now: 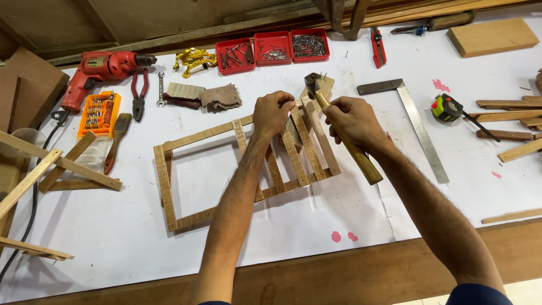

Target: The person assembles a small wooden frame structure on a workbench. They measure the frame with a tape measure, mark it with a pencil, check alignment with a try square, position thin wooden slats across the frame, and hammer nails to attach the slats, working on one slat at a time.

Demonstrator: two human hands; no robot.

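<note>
Head view: left hand pinches down at the top rail of the wooden frame, mid-table. Right hand grips the hammer, its head just at two o'clock of the left fingers. Red drill at ten o'clock, red nail trays at twelve, steel square at three.

White-topped workbench with wooden frame, red drill, steel square.

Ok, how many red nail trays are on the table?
3, side by side at the table's far edge: left tray, middle tray, right tray, above the hands; none seem hidden.
</note>
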